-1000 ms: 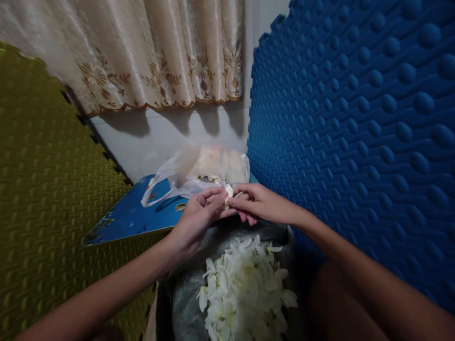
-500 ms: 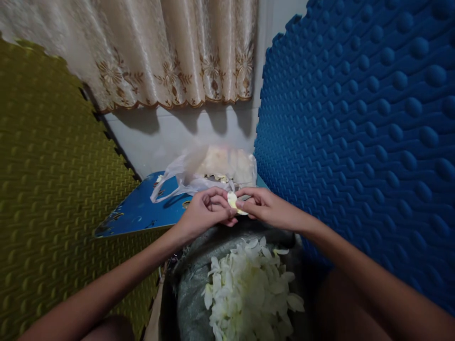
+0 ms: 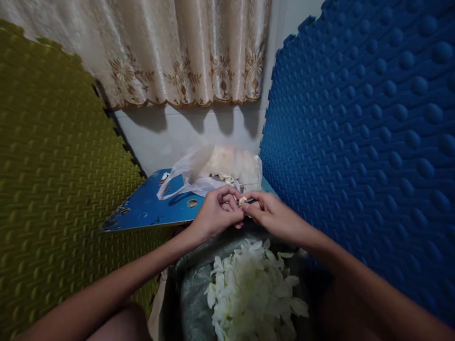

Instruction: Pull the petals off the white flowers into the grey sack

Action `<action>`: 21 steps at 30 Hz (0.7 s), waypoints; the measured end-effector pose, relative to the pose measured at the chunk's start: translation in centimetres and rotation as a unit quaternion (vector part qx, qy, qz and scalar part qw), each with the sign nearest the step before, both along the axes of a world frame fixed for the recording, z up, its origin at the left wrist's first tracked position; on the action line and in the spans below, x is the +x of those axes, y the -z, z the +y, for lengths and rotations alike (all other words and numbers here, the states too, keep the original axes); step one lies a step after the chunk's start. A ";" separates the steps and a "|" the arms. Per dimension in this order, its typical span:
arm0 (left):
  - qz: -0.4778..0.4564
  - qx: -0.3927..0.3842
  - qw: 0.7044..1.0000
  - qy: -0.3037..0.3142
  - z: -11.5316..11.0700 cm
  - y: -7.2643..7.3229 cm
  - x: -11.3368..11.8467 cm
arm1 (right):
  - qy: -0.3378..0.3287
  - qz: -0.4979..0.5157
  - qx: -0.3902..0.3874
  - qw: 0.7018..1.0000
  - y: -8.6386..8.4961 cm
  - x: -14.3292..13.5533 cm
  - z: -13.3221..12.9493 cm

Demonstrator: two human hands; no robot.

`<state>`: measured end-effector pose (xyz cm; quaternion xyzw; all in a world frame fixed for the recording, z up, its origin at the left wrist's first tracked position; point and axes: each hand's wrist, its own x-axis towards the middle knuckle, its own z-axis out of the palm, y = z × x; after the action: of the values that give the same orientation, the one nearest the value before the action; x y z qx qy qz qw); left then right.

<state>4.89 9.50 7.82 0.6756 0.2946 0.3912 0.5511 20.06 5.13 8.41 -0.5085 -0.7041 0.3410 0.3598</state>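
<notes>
My left hand (image 3: 223, 210) and my right hand (image 3: 267, 212) meet at the fingertips over the near edge of a blue table. Between them is a small pale yellow petal (image 3: 243, 201), curled up and pinched from both sides. Just beyond the fingers lies a translucent plastic bag (image 3: 202, 182) with pale pieces in its mouth. Below my hands, a heap of white petals (image 3: 249, 289) rests on a dark green-grey sack (image 3: 194, 289).
The blue table (image 3: 142, 208) has printed pictures and a round hole. A yellow-green foam mat (image 3: 64, 166) stands at the left, a blue foam mat (image 3: 362, 132) at the right. A beige curtain (image 3: 192, 47) hangs over the wall behind.
The petal, spread flatter before, now shows smaller and curled between the fingertips. The whole view has shifted, so the surroundings appear slightly further right.
</notes>
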 end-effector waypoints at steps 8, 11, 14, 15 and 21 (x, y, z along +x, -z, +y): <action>-0.064 -0.066 0.994 0.060 1.4 -0.4 -1.5 | -0.083 0.120 -0.046 0.988 -1.9 0.4 -0.4; -0.076 -0.097 0.989 0.077 1.8 -0.5 -2.1 | -0.157 0.162 -0.088 0.970 -2.0 0.7 -0.2; -0.079 -0.139 0.982 0.099 1.8 -0.4 -2.1 | -0.129 0.140 -0.064 0.980 -1.5 0.7 0.1; -0.078 -0.153 0.980 0.104 1.6 -0.4 -2.1 | -0.106 0.114 -0.037 0.987 -1.3 0.7 0.1; -0.095 -0.194 0.971 0.098 0.9 -0.6 -1.6 | 0.010 -0.052 0.130 0.990 -1.3 0.4 -0.1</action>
<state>3.30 10.36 8.39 0.5409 0.2440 0.3329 0.7329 20.43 5.04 9.68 -0.4815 -0.7552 0.2156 0.3890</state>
